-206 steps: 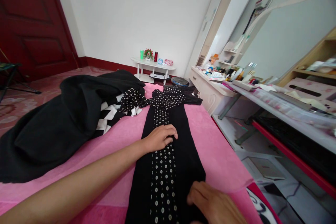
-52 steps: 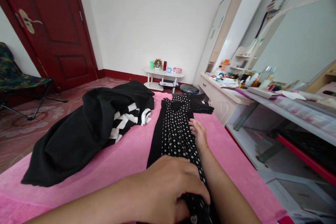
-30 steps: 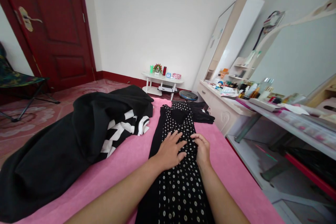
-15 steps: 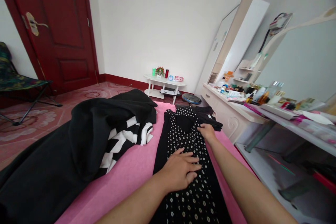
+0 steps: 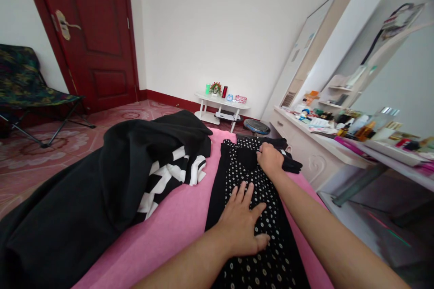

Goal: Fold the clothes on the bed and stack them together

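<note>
1. Left grip, a bare hand, is wide: I see its palm down and its fingers spread on the dotted garment.
2. Farther up, the right grip has its fingers curled at the garment's right edge, beside a plain black patch near the far end; from my view I cannot tell whether cloth is pinched inside.
3. I have the garment, black with pale dots and a plain black strip along its left side, stretched lengthwise on a pink cover, running out of view at the bottom.
4. To its left on the cover, well apart from both hands, a large black cloth lies heaped, with black-and-white patterned fabric beside it.
5. Just beyond the right grip I make out dark clothing.
6. A pale dresser crowded with bottles stands on the right; a camouflage chair on the left.
7. Farthest off are a low white stand bearing small items, and a dark red door.
</note>
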### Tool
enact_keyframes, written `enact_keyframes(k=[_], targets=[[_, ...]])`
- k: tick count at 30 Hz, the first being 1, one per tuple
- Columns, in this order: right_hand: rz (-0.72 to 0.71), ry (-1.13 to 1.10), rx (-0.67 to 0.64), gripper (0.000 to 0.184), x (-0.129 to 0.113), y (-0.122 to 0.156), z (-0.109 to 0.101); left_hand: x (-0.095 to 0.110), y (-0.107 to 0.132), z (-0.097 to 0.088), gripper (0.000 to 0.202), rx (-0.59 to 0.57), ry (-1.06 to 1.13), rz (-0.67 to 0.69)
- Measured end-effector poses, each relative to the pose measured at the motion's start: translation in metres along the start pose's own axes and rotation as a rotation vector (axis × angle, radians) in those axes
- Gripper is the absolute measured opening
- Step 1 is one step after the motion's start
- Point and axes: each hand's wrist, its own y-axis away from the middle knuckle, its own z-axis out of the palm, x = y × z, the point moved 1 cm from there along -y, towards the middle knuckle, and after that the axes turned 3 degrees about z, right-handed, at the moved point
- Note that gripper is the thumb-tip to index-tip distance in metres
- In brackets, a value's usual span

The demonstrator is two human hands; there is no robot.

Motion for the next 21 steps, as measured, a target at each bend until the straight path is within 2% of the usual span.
enact_keyframes(k=[3,5,8,10,13,15,18,19,21], targets=[[-0.209,-0.214,-0.239,0.013,-0.039,0.014,0.015,-0.001,-0.001,0.002,0.077,0.016,-0.007,-0.005],[-0.304,-0.332,-0.378,0.018,-0.053,0.026,0.032,-0.002,-0.001,0.003,0.080,0.043,-0.015,-0.014],[-0.353,-0.418,-0.450,0.037,-0.053,0.038,0.047,-0.002,-0.001,0.000,0.082,0.071,-0.018,-0.021],[-0.363,-0.478,-0.498,0.041,-0.043,0.044,0.043,-0.003,-0.001,-0.003,0.076,0.078,-0.006,-0.029],[-0.351,-0.553,-0.519,0.040,-0.023,0.061,0.023,-0.007,-0.002,-0.006,0.056,0.144,0.027,-0.042],[-0.362,-0.588,-0.419,0.038,-0.008,0.085,0.004,-0.012,-0.004,-0.005,0.046,0.208,0.051,-0.051],[-0.448,-0.606,-0.226,0.037,0.014,0.136,-0.029,-0.019,-0.005,-0.001,0.043,0.259,0.075,-0.085],[-0.484,-0.597,-0.212,0.038,0.021,0.154,-0.041,-0.020,-0.005,0.001,0.043,0.266,0.080,-0.091],[-0.546,-0.555,-0.279,0.041,0.035,0.190,-0.063,-0.022,-0.004,0.002,0.042,0.272,0.087,-0.089]])
